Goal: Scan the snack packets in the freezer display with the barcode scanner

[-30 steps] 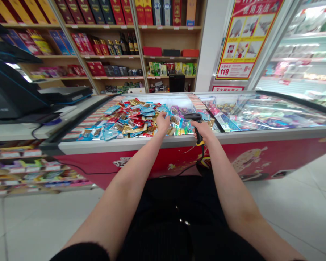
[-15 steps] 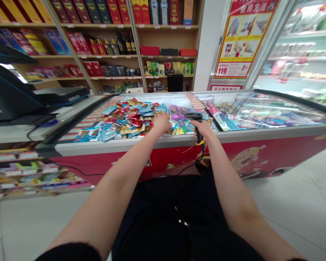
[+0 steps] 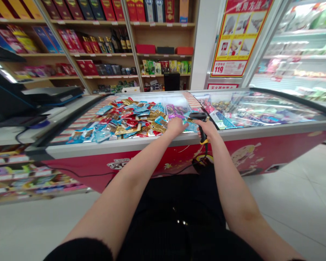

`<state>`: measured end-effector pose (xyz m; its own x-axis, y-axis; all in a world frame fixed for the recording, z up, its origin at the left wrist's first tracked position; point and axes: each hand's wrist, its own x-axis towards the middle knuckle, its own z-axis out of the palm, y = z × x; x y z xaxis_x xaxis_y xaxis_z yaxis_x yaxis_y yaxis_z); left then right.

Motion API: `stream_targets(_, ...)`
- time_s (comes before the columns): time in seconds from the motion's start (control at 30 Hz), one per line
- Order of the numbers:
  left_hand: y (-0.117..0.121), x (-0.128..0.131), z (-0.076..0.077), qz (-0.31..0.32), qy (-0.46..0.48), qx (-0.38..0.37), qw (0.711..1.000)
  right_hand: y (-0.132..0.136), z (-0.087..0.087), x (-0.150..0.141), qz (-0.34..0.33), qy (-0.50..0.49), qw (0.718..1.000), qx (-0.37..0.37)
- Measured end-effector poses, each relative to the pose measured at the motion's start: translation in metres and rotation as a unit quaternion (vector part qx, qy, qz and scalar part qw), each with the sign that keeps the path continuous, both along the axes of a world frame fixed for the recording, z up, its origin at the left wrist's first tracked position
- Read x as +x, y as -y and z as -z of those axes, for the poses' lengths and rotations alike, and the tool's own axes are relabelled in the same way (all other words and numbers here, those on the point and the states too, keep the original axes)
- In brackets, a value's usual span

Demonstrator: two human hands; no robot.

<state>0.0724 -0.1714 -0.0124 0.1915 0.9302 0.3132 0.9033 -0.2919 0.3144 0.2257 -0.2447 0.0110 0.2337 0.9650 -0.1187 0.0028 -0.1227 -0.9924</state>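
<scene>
While the right hand [image 3: 208, 129] holds a black plastic scanner [image 3: 202, 125] tight, its firm grip is good. The left hand [image 3: 176, 126] curls on shiny snack packets [image 3: 130, 123] in a red freezer [image 3: 157, 159]; you can't tell if it holds one.

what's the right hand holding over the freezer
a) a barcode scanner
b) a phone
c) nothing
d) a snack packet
a, because the right hand is wrapped around the handle of a black handheld barcode scanner, with a black cord running down from its base.
</scene>
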Motion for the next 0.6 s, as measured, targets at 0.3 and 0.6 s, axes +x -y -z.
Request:
stream_targets(0.3,-0.009,0.033,0.015,-0.036,0.065,-0.038,0.997,0.006,-0.001,0.015,0.031,0.009,0.999,-0.008)
stream_targets(0.6,-0.021,0.021,-0.004,-0.045,0.210,-0.085,0.973,0.004,0.003,0.012,0.025,0.011,1.000,-0.012)
